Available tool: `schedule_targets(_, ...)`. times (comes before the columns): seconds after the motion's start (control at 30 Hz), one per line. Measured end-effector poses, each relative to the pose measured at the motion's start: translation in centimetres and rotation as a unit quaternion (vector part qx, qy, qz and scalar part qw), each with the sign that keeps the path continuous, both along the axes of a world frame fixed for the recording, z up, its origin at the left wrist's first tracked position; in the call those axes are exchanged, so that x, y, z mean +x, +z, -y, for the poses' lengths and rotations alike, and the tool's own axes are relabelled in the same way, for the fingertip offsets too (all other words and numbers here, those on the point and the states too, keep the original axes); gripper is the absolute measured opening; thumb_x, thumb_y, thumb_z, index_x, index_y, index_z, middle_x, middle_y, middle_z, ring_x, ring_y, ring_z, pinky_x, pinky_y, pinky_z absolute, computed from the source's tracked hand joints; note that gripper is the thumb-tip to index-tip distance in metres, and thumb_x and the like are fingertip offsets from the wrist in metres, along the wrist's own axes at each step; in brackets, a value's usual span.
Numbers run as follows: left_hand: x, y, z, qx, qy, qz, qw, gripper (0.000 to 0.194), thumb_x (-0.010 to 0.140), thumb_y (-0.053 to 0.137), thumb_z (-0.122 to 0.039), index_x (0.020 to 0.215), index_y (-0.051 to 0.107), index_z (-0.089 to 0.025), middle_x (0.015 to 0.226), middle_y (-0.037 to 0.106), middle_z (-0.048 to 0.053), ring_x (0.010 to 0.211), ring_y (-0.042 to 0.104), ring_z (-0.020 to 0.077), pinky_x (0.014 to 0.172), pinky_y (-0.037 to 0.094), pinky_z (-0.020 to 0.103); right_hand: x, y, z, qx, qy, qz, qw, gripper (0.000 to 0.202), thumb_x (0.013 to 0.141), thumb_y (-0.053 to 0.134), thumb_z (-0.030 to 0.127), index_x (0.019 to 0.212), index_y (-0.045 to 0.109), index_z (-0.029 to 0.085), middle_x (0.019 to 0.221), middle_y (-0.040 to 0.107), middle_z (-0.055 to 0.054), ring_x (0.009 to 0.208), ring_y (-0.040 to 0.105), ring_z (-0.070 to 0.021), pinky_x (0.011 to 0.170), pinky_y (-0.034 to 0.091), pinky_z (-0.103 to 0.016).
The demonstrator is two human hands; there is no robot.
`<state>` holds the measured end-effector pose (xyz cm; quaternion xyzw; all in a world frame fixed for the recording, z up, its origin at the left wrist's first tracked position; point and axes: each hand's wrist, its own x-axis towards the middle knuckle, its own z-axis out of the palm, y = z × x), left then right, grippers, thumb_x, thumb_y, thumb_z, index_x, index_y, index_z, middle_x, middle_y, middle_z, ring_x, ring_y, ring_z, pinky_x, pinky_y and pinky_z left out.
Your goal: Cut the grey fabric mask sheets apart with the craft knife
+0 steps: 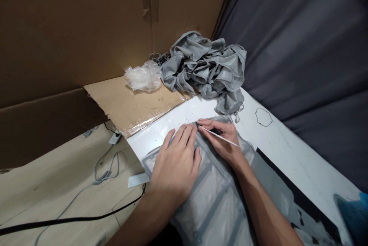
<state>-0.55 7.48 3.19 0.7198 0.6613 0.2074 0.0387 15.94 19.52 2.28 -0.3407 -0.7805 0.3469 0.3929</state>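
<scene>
From the head view, we see the sheet (214, 190) over the white table (290, 154). Our left hand (178, 157) presses flat on it, fingers outstretched; our right hand (225, 150) pinches a stick (220, 137), tip at the sheet's far edge. Work there looks under way: specks (192, 119) just beyond the sheet suggest some is done. How much remains, or whether the grey heap (207, 67) beyond the sheet is finished, we cannot tell.

From where I stand, a hand could pass across the white desk (280, 144) right of the right hand (227, 131), over a flat cord loop (264, 126); ahead, heaped gray cloth (207, 67) blocks, and a dark curtain (304, 65) walls the side.
</scene>
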Motion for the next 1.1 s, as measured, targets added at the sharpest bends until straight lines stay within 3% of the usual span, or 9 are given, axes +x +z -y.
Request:
schedule_targets(0.17, 0.1, -0.1, 0.2, 0.003, 0.003, -0.005, 1.000, 0.056, 0.115, 0.040, -0.030, 0.165, 0.055, -0.009, 0.170, 0.061, 0.015, 0.159, 0.054, 0.0319, 0.134, 0.040, 0.056, 0.0, -0.1, 0.0, 0.028, 0.005, 0.010, 1.000, 0.009, 0.100, 0.082, 0.028, 0.092, 0.084, 0.026, 0.114, 0.090, -0.007, 0.113, 0.086, -0.0307, 0.104, 0.071, -0.046)
schedule_targets(0.27, 0.1, -0.1, 0.1, 0.004, -0.002, -0.007, 1.000, 0.056, 0.115, 0.040, -0.029, 0.165, 0.055, -0.007, 0.170, 0.060, 0.015, 0.159, 0.053, 0.0322, 0.134, 0.039, 0.057, 0.2, 0.1, 0.1, 0.087, 0.023, 0.068, 0.994, 0.011, 0.105, 0.074, 0.024, 0.098, 0.083, 0.026, 0.121, 0.089, -0.007, 0.118, 0.085, -0.0284, 0.105, 0.070, -0.043)
schedule_targets(0.43, 0.2, -0.2, 0.0, 0.012, -0.009, -0.008, 1.000, 0.055, 0.114, 0.042, -0.028, 0.163, 0.056, -0.007, 0.168, 0.061, 0.016, 0.158, 0.053, 0.0329, 0.133, 0.040, 0.057, 0.4, 0.4, 0.0, 0.246, 0.064, 0.217, 0.943, 0.019, 0.111, 0.062, 0.018, 0.111, 0.080, 0.023, 0.128, 0.086, -0.010, 0.125, 0.082, -0.0265, 0.106, 0.068, -0.037)
schedule_targets(0.6, 0.1, -0.2, 0.1, 0.017, -0.011, -0.002, 1.000, 0.055, 0.112, 0.046, -0.026, 0.163, 0.054, -0.007, 0.168, 0.061, 0.018, 0.157, 0.055, 0.0331, 0.134, 0.040, 0.053, -0.1, 0.5, -0.1, 0.324, 0.049, 0.245, 0.912, 0.021, 0.113, 0.057, 0.014, 0.108, 0.076, 0.021, 0.119, 0.088, -0.011, 0.111, 0.086, -0.0241, 0.093, 0.068, -0.029)
schedule_targets(0.77, 0.2, -0.2, 0.2, 0.016, -0.011, -0.010, 1.000, 0.056, 0.113, 0.044, -0.026, 0.165, 0.053, -0.004, 0.170, 0.059, 0.018, 0.159, 0.054, 0.0332, 0.135, 0.039, 0.053, -0.9, 0.3, -0.1, 0.321, 0.009, 0.244, 0.915, 0.024, 0.113, 0.057, 0.019, 0.096, 0.074, 0.021, 0.099, 0.088, -0.009, 0.084, 0.086, -0.0214, 0.076, 0.062, -0.027)
schedule_targets(0.9, 0.2, -0.2, 0.2, 0.014, -0.014, -0.033, 0.999, 0.058, 0.115, 0.040, -0.027, 0.166, 0.052, -0.003, 0.171, 0.058, 0.019, 0.160, 0.053, 0.0343, 0.135, 0.038, 0.055, -1.7, -0.2, -0.5, 0.309, -0.036, 0.216, 0.926, 0.023, 0.110, 0.059, 0.021, 0.092, 0.073, 0.021, 0.092, 0.088, -0.009, 0.079, 0.085, -0.0222, 0.073, 0.059, -0.027)
schedule_targets(1.0, 0.2, -0.2, 0.3, 0.014, -0.019, -0.041, 0.999, 0.058, 0.116, 0.038, -0.028, 0.166, 0.052, -0.003, 0.171, 0.057, 0.020, 0.161, 0.052, 0.0354, 0.134, 0.039, 0.057, -1.9, -0.5, -0.9, 0.258, -0.094, 0.159, 0.948, 0.021, 0.108, 0.063, 0.025, 0.090, 0.073, 0.023, 0.092, 0.088, -0.008, 0.078, 0.085, -0.0223, 0.072, 0.060, -0.028)
schedule_targets(1.1, 0.2, -0.2, 0.4, 0.018, -0.019, -0.033, 0.999, 0.058, 0.116, 0.039, -0.028, 0.166, 0.052, -0.003, 0.171, 0.057, 0.021, 0.162, 0.051, 0.0358, 0.134, 0.039, 0.058, -1.8, -0.5, -1.3, 0.174, -0.110, 0.093, 0.974, 0.022, 0.104, 0.071, 0.031, 0.083, 0.073, 0.024, 0.093, 0.089, -0.007, 0.078, 0.085, -0.0231, 0.072, 0.062, -0.030)
